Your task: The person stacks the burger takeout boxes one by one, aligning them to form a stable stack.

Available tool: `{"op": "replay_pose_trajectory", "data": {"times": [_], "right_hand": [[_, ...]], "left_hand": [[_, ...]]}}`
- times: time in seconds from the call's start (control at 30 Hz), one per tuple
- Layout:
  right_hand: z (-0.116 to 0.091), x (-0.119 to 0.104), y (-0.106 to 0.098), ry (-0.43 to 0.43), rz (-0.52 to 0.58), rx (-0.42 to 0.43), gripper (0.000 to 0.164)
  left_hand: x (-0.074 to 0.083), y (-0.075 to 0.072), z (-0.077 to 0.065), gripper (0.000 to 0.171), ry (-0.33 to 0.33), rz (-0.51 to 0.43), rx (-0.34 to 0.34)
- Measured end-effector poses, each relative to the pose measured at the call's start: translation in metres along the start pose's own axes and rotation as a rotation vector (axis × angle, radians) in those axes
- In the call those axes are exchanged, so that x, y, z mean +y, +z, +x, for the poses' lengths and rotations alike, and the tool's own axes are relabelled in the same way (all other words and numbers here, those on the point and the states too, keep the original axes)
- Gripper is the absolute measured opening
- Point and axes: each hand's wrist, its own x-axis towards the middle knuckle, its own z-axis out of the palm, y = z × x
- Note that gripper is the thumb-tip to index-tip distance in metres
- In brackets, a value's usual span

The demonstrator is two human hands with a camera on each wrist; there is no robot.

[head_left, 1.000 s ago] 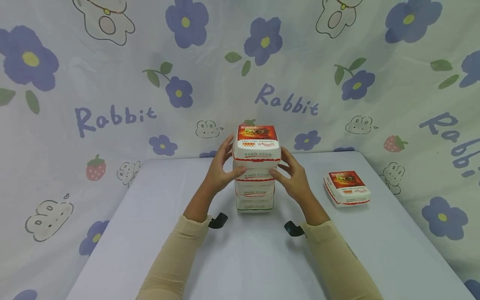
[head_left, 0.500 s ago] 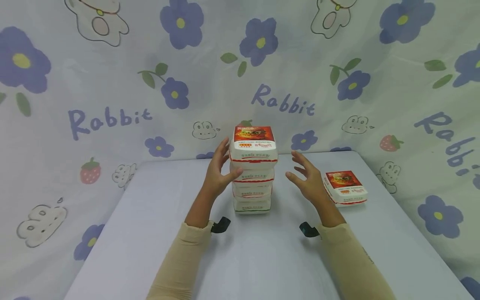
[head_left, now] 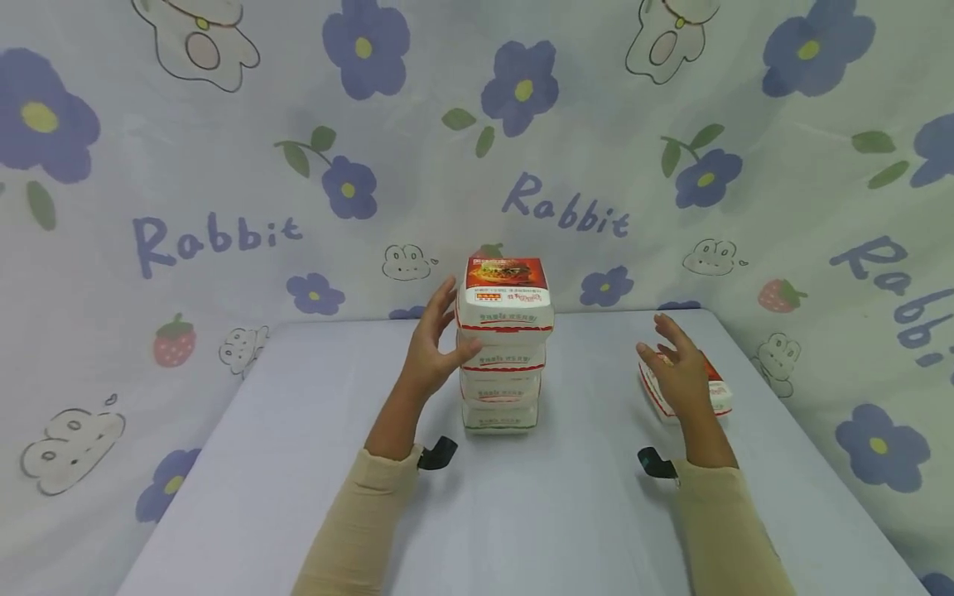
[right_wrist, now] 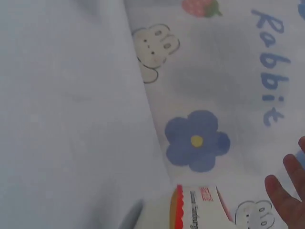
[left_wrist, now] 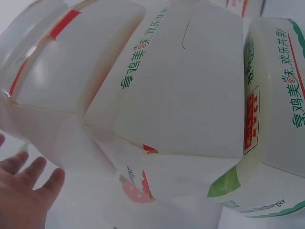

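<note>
Several white burger boxes stand stacked in the middle of the table, the top box (head_left: 507, 316) showing a red lid with a burger picture. Beside the stack's left side is my left hand (head_left: 429, 358), fingers spread and its thumb over the front corner. The left wrist view shows the stacked boxes (left_wrist: 181, 90) from close by, with the fingers (left_wrist: 50, 183) straight near a corner. To the right lies a single burger box (head_left: 720, 401), partly hidden behind my right hand (head_left: 687, 382), whose fingers are loosely bent. In the right wrist view that box (right_wrist: 202, 210) appears at the bottom edge.
The white table (head_left: 298, 497) ends at a back edge against a curtain (head_left: 425, 149) printed with purple flowers, rabbits and lettering. A black wrist camera mount (head_left: 437, 454) sits at the left cuff, and another mount (head_left: 656, 463) at the right cuff.
My right hand has let go of the stack's right side and moved right to the single box. The left hand stays at the stack's left side.
</note>
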Motion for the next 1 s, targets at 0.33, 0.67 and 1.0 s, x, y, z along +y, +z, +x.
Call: {"op": "replay_pose_trajectory", "data": {"times": [0.33, 0.67, 1.0], "right_hand": [[0.004, 0.018, -0.047, 0.284, -0.361, -0.062, 0.072], [0.008, 0.035, -0.059, 0.497, -0.459, -0.25, 0.082], [0.009, 0.033, -0.048, 0.426, -0.521, -0.382, 0.083]], "left_hand": [[0.003, 0.004, -0.004, 0.089, 0.001, 0.027, 0.002], [0.007, 0.004, -0.004, 0.087, 0.037, 0.076, 0.021], [0.009, 0.007, -0.002, 0.086, 0.061, 0.079, 0.002]]}}
